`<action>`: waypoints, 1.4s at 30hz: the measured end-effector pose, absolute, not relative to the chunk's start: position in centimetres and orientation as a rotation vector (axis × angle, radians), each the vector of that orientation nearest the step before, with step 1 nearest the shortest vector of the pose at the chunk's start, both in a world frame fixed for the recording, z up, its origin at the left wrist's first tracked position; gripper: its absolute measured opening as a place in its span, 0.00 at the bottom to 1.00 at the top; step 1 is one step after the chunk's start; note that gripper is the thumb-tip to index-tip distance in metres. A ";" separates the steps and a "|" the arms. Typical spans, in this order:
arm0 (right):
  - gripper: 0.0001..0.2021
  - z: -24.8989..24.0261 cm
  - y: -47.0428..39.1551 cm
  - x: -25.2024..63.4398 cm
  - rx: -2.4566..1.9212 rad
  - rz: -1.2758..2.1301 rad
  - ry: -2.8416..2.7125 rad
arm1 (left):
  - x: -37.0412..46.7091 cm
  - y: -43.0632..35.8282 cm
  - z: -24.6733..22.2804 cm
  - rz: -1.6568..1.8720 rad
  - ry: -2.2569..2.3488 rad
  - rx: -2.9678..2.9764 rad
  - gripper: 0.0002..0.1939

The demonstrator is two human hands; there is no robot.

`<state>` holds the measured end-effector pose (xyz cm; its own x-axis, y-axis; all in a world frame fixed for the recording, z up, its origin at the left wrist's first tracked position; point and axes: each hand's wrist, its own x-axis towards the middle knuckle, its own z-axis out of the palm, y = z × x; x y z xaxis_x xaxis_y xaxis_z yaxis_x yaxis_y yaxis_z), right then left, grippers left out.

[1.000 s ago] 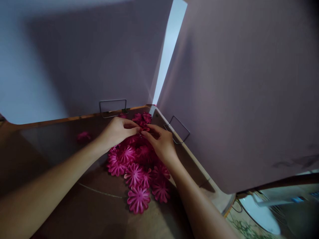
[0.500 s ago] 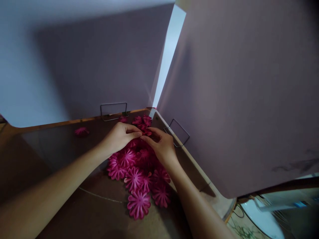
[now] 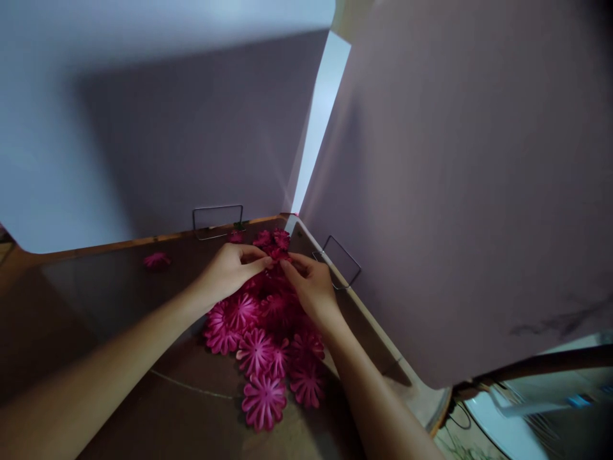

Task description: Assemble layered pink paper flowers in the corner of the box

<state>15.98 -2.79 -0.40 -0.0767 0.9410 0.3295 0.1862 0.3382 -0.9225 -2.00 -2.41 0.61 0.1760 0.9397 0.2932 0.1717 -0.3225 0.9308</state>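
Pinching a flower [image 3: 278,253] with both hands [image 3: 228,271] [image 3: 315,287]

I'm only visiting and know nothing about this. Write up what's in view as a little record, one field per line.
Left hand: bare left hand, pinching at a small dark-pink petalled piece
Right hand: bare right hand, fingertips at the same piece
Held piece's shape: partly hidden by fingers
Nearest the hands: heap of bright-pink, many-petalled flower shapes
Lying apart: single pink petalled flower, left of the heap
Surface: brown tabletop
Behind: upright pale left panel and right panel
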 end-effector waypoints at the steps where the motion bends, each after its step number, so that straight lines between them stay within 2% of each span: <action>1: 0.15 -0.4 -2.7 16.0 -1.057 0.955 -1.471 | -2.0 -2.4 0.6 1.226 1.080 1.652 0.13; 7: 0.12 -0.5 -2.4 15.9 -0.925 1.289 -1.115 | -2.1 -2.2 0.5 1.251 1.085 1.635 0.13; 22: 0.12 -0.1 -0.8 19.0 -0.858 1.213 -0.963 | -3.7 -1.8 1.5 1.417 1.006 1.450 0.08; 28: 0.13 -0.1 -1.3 18.4 -0.867 1.199 -0.965 | -2.9 -2.3 1.0 1.176 1.070 1.828 0.15; 32: 0.13 -0.3 -1.8 17.0 -0.885 1.197 -0.987 | -2.4 -2.5 0.8 1.338 1.244 2.161 0.10; 35: 0.13 -0.4 -2.2 16.0 -0.879 1.228 -0.979 | -2.2 -2.7 0.7 1.464 1.158 2.322 0.07; 42: 0.15 0.1 -3.2 14.7 -0.902 1.243 -0.979 | -2.2 -2.7 0.4 1.429 1.037 2.559 0.07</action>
<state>14.73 -3.15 0.05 0.0582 0.9933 0.0997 -0.3289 0.1133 -0.9376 -2.21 -2.71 0.37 0.3554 0.5639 0.7455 0.5341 -0.7771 0.3331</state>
